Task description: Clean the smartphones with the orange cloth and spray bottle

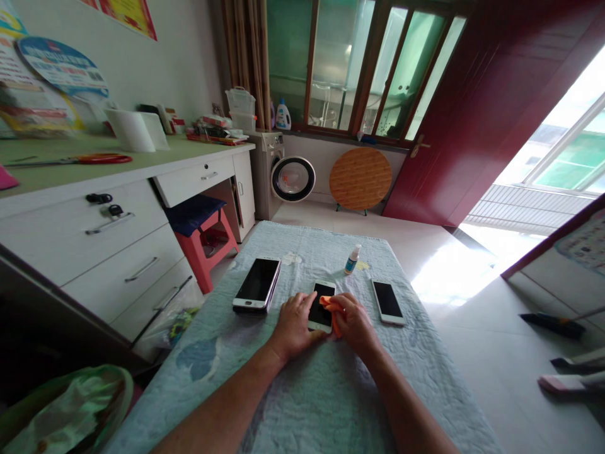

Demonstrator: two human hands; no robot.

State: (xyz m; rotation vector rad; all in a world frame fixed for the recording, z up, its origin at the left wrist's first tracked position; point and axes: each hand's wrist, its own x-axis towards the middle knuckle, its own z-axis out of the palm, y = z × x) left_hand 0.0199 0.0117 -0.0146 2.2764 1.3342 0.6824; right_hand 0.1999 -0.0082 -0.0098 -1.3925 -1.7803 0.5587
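Our forearms [224, 400] converge, left hand [293, 323] clasping a likely slippery phone [318, 318], best held by its edges, right hand [353, 323] pinching orange cloth [331, 304].

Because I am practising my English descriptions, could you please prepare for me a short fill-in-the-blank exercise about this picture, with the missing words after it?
1. The cloth in the right hand is ____ in colour.
2. The left hand steadies the middle smartphone, whose screen faces ____.
3. The spray bottle has a ____ top.
4. The round door of the washing machine is not shut but ____.

Missing words: orange; up; white; open.
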